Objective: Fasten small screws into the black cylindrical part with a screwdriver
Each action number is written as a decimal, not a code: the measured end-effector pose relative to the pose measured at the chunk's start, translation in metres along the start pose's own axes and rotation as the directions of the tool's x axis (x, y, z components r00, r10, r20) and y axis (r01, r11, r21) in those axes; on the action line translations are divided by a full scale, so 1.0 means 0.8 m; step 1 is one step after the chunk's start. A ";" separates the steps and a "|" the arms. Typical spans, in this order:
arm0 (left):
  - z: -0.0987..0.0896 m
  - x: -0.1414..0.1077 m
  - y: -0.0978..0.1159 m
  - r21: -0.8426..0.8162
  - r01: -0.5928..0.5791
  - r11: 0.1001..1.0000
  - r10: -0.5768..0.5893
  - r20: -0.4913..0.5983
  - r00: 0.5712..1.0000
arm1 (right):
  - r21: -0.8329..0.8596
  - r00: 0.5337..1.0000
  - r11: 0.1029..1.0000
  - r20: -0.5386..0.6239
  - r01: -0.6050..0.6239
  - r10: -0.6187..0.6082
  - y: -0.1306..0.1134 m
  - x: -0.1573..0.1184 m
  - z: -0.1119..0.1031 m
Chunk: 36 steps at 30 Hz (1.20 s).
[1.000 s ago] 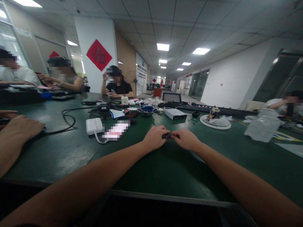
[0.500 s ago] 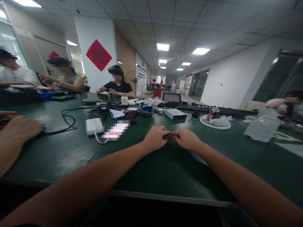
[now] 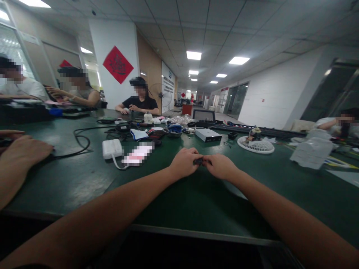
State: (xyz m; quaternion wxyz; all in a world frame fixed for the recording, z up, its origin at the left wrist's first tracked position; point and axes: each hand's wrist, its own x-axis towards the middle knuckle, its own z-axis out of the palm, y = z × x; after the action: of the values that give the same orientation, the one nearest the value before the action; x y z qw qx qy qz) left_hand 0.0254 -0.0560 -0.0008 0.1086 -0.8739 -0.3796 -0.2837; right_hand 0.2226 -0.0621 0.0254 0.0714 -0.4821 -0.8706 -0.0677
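Dark and small, the part (image 3: pixel 198 161) sits between the two hands, over the near middle of the green table (image 3: pixel 171 209). Its outline is mostly covered by fingers, so what it is cannot be told. The left hand (image 3: pixel 183 163) is clamped on it, thumb toward the wearer and fingers curled round behind. The right hand (image 3: pixel 222 166) meets it from the other side, thumb and fingertips pinched together on its right end. Whether the hands rest on the tabletop or hang just above is unclear.

The step in hand looks like close fingertip work: one hand steadying, the other working the end. The next move seems to call for a firm left grip and small, careful pressure from the right fingertips, lest the part slip.

Beyond the hands stand a silver box (image 3: pixel 208 135) and, left of it, a bowl (image 3: pixel 171 134) with something blue inside. Farther right lies a white fan cover (image 3: pixel 267 149), with a clear plastic tray (image 3: pixel 310 152) past it. On the left are a white charger (image 3: pixel 112 149) and, at the edge, a co-worker's hand (image 3: pixel 26 151) beside a black cable (image 3: pixel 70 154).
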 end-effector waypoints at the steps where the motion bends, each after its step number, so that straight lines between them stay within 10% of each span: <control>1: 0.000 0.000 0.000 0.004 0.001 1.000 -0.001 0.001 1.000 | 0.006 1.000 1.000 0.006 -0.009 0.009 0.000 0.001 0.001; 15: 0.000 0.000 0.002 -0.004 -0.012 1.000 0.012 0.031 0.999 | 0.148 0.996 0.986 0.066 -0.075 0.065 0.010 0.010 0.014; 22: -0.001 -0.001 0.002 0.002 0.025 1.000 -0.025 0.043 0.999 | 0.253 0.992 0.964 0.076 0.076 -0.099 0.013 0.008 0.012; 36: -0.002 0.000 0.003 0.005 -0.036 0.999 0.036 0.066 0.997 | 0.413 0.992 0.905 0.115 -0.097 0.054 0.020 0.017 0.021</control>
State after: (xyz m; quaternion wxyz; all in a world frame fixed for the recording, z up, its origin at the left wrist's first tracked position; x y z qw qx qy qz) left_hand 0.0264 -0.0580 0.0009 0.1040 -0.8891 -0.3680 -0.2514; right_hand 0.2280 -0.0390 0.0119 0.1314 -0.4919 -0.8479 0.1474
